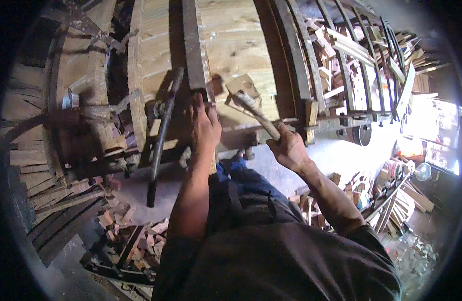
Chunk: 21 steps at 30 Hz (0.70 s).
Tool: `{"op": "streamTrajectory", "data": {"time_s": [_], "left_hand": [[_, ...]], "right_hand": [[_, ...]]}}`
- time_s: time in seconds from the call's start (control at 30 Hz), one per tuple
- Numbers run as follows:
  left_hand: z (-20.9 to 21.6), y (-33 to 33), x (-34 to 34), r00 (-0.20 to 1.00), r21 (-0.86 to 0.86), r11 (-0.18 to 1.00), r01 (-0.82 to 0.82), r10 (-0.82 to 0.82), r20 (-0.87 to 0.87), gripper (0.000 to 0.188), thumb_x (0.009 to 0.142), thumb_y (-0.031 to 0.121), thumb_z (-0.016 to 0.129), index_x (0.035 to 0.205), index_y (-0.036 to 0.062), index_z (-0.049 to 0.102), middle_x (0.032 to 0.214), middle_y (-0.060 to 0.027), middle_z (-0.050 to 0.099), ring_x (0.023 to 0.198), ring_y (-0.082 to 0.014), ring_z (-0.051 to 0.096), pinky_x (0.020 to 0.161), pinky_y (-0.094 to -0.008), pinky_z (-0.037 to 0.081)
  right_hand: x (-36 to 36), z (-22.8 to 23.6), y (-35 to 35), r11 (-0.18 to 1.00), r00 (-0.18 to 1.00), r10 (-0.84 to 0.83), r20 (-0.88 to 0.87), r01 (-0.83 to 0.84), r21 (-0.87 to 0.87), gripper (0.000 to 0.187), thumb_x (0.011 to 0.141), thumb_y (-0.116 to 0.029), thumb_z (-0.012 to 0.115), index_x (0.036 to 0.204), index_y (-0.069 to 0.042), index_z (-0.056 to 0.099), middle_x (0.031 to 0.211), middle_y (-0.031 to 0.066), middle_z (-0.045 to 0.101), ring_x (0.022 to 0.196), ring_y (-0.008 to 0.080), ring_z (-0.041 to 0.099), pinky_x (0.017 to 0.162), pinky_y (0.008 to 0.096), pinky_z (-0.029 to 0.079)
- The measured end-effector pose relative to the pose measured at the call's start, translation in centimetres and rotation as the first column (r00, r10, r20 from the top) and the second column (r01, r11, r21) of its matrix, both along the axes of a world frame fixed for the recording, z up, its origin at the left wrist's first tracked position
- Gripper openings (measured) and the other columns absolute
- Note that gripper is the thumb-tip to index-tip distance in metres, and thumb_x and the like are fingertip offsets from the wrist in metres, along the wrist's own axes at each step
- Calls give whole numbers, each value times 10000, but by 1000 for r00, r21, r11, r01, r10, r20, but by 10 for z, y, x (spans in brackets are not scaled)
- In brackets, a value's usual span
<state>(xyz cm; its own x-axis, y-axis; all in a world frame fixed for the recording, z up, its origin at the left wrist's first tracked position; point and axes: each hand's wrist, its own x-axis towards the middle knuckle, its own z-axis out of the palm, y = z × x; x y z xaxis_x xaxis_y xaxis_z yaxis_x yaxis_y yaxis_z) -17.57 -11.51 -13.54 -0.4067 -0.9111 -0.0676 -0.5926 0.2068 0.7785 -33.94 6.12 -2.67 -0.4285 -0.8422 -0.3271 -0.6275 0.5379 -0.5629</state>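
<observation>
My right hand [291,149] is closed round the lower end of the wooden handle of a hammer [263,122]. The hammer's head lies over the pale wooden panel, beside a small flat wooden piece with a hole [247,84]; the head's exact shape is hard to make out. My left hand [206,125] rests with fingers stretched out at the near end of a dark metal bar [193,50] that crosses the pale wooden panel [236,47]. Left of that hand, a long dark metal rod [165,133] slants down past the rack's near edge.
More dark bars [296,55] run across the rack on the right. Wood offcuts [331,65] are piled beyond them. Scrap wood [135,241] lies on the floor at lower left, with further pieces [406,200] at right near a fan [422,171]. Stacked boards [28,158] stand at far left.
</observation>
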Motion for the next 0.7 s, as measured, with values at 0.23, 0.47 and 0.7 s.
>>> {"op": "streamTrajectory", "data": {"time_s": [0.23,0.47,0.7], "left_hand": [[39,20,-19,964,-389,882,266,-236,122,430,857,81,627,1278,16,572,1465,-183,437,1396,-423,330,1136,-550,267],[-10,-14,-103,886,-352,850,391,-244,395,481,891,119,519,1372,122,526,1536,-172,346,1413,-418,308,1148,-555,266],[-42,-91,-131,466,-184,517,836,-493,735,514,849,167,653,1346,132,529,1326,-137,529,1311,-365,422,1027,-512,401]], "right_hand": [[-44,91,-52,788,916,-229,328,372,-491,260,849,11,688,1081,-23,575,849,53,643,706,134,608,612,299,499],[-23,42,30,745,674,-495,549,654,-131,212,876,-50,681,1043,-7,556,712,28,585,567,116,560,494,270,450],[36,0,130,695,550,-713,434,632,342,248,831,-58,721,1012,-27,554,772,25,556,599,119,524,522,286,428]]}}
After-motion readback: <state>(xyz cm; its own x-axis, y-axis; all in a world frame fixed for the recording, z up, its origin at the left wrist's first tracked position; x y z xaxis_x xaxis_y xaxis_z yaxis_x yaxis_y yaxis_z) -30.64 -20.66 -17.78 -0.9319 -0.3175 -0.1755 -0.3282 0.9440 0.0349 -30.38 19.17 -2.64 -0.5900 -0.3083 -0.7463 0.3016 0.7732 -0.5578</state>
